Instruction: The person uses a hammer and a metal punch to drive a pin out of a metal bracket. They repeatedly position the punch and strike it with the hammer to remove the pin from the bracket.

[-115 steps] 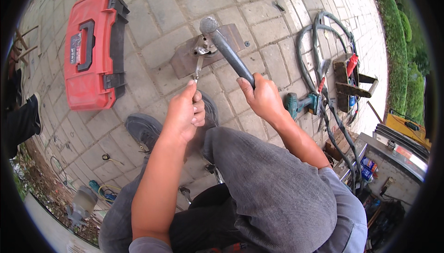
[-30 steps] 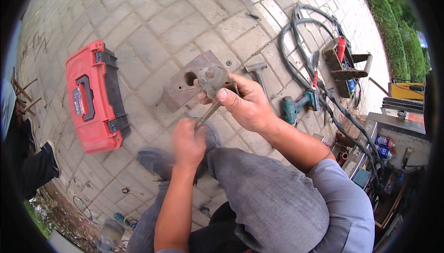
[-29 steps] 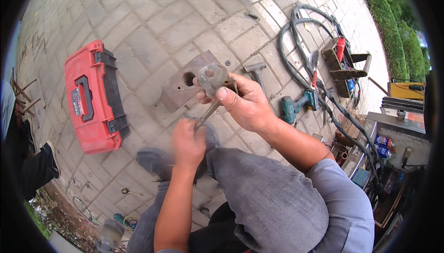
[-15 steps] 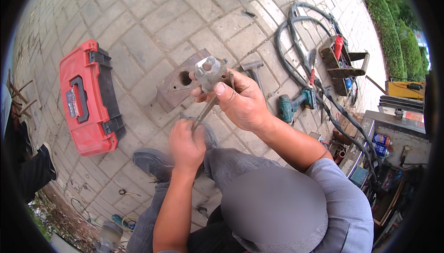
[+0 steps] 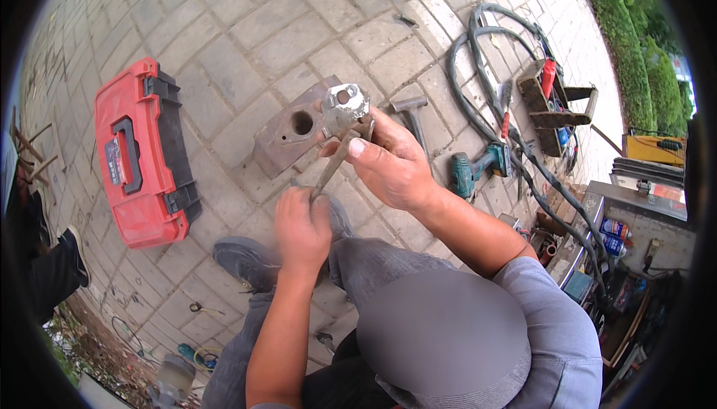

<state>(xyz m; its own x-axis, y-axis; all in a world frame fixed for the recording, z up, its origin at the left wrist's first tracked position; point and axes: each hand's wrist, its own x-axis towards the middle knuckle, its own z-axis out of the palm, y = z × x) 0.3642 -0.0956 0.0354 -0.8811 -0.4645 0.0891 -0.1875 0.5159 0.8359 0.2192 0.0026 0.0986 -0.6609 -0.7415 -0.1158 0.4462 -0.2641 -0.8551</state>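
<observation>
My right hand [image 5: 392,161] is closed around a grey metal casting [image 5: 342,114] with a round hole in its upper face, held above the paving. My left hand [image 5: 302,224], slightly blurred, grips a narrow flat metal tool [image 5: 333,164], whose far end meets the lower side of the casting. I cannot tell the tool's exact kind. Behind the casting, a rusty steel block [image 5: 278,138] with one large bore and a small hole lies on the ground. A hammer [image 5: 412,110] rests to the right of my right hand.
A red and black toolbox [image 5: 149,162] stands at the left, near another person's shoe [image 5: 78,256]. On the right are a teal cordless drill [image 5: 478,166], black hoses [image 5: 469,88], an open tool carrier [image 5: 541,95] and a crowded metal bin [image 5: 650,237].
The casting has turned in my right hand, so its holed face shows more clearly. My left hand and the tool stay almost in place.
</observation>
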